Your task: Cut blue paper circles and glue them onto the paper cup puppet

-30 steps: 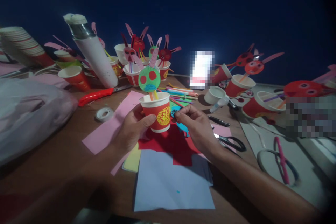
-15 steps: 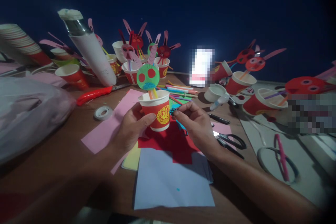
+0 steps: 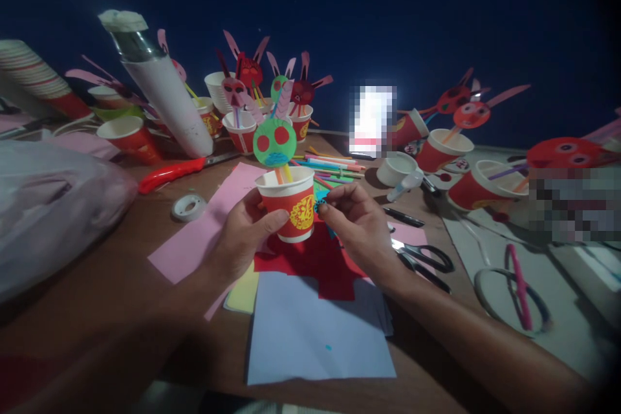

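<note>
My left hand (image 3: 248,228) is wrapped round a red paper cup (image 3: 286,210) with a white rim and a gold emblem, held upright above the papers. Out of the cup rises a green paper face (image 3: 274,142) with red round eyes, a blue mouth and pink ears, on orange and yellow sticks. Close to the cup's right side, my right hand (image 3: 356,223) pinches a small blue-and-black paper piece (image 3: 319,206) between thumb and fingers. Beneath the hands lie red paper (image 3: 334,265) and a pale blue sheet (image 3: 320,336).
Black-handled scissors (image 3: 427,259) and a pen (image 3: 403,217) lie to the right. Several cups with paper faces stand behind. A red-handled knife (image 3: 174,173), a tape roll (image 3: 189,207), a plastic bag (image 3: 58,207) and a white bottle (image 3: 165,97) are left. Coloured sticks (image 3: 334,165) lie behind the cup.
Both hands keep their grips on the cup and the small piece. The whole view has shifted very slightly; otherwise little differs.
</note>
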